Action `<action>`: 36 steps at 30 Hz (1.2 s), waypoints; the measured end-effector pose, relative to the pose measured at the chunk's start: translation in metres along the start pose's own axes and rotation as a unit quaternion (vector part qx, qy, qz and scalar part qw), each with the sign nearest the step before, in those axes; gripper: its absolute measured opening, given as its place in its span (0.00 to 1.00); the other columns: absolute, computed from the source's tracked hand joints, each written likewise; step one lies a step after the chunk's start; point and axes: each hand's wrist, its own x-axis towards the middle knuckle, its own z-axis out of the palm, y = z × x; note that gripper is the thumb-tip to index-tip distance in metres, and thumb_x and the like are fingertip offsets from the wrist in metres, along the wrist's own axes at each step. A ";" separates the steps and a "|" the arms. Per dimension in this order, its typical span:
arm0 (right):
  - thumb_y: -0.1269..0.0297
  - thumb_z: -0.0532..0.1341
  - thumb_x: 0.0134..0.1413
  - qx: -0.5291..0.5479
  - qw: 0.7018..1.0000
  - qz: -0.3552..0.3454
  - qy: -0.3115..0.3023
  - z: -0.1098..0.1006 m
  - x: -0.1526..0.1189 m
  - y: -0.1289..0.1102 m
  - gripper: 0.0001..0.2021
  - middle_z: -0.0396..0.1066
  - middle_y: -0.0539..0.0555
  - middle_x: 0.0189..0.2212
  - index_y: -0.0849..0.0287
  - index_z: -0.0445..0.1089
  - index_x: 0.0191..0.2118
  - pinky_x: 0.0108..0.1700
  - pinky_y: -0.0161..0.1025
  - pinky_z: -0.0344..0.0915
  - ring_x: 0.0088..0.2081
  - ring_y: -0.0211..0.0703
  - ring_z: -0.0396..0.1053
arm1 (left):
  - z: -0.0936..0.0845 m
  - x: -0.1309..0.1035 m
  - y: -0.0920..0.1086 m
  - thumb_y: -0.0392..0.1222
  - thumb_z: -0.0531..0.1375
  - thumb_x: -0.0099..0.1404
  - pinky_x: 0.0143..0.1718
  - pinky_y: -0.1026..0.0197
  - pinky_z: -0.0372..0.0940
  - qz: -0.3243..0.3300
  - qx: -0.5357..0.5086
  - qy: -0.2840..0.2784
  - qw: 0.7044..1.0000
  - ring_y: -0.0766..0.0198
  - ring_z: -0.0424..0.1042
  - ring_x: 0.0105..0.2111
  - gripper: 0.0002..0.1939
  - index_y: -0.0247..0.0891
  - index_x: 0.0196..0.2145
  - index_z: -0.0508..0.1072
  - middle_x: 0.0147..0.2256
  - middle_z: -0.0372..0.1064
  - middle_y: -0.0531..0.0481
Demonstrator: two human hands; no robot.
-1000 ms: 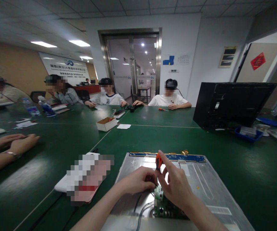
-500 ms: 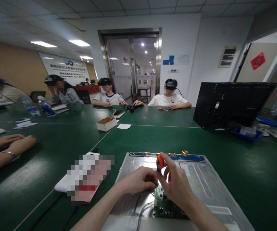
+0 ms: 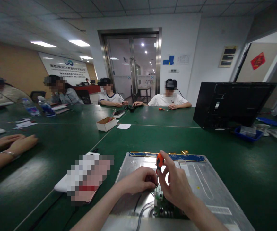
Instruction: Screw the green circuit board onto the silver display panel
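My right hand (image 3: 177, 183) grips an orange and black screwdriver (image 3: 160, 159), held nearly upright with the fingertips around its handle. Its shaft points down to the edge of a green circuit board (image 3: 164, 208), partly covered by that hand. Close by the shaft, my left hand (image 3: 138, 179) has thumb and fingers pinched together. Whatever lies between them is hidden. Both hands are over a flat silver metal panel (image 3: 201, 189), which carries a blue board strip (image 3: 191, 158) along its far edge. A grey cable (image 3: 140, 215) runs over the panel beside the green board.
Left of the panel lie a pink phone (image 3: 90, 189) and a white object beneath blurring. Farther off stand a small open box (image 3: 106, 124) and a black monitor (image 3: 232, 104). Another person's hands (image 3: 20, 144) rest at the left; several people sit around the green table (image 3: 167, 136).
The screwdriver and the right hand's fingers have shifted very slightly. My left hand looks unmoved. Across the table, a seated person has moved a little to the right.
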 end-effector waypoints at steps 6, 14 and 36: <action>0.69 0.52 0.64 -0.029 0.999 -0.017 0.022 -0.001 0.002 -0.001 0.29 0.74 0.51 0.28 0.58 0.44 0.68 0.20 0.34 0.58 0.18 0.38 0.67 | 0.000 0.000 -0.002 0.35 0.64 0.58 0.34 0.64 0.61 -0.001 0.009 0.003 1.000 0.64 0.67 0.31 0.05 0.36 0.34 0.74 0.30 0.70 0.53; 0.64 0.52 0.68 -0.077 0.994 -0.063 0.035 -0.001 0.005 -0.003 0.25 0.73 0.50 0.28 0.57 0.47 0.67 0.22 0.36 0.62 0.19 0.39 0.67 | -0.002 -0.001 0.008 0.33 0.64 0.56 0.33 0.65 0.59 0.003 0.045 0.024 0.999 0.65 0.65 0.30 0.03 0.36 0.30 0.73 0.27 0.67 0.56; 0.62 0.51 0.70 -0.075 0.994 -0.071 0.042 -0.002 0.006 -0.003 0.27 0.72 0.48 0.27 0.55 0.44 0.69 0.21 0.35 0.63 0.18 0.39 0.66 | -0.002 0.000 0.005 0.36 0.64 0.56 0.33 0.65 0.60 0.001 0.049 0.021 0.999 0.64 0.66 0.30 0.05 0.37 0.32 0.74 0.28 0.68 0.56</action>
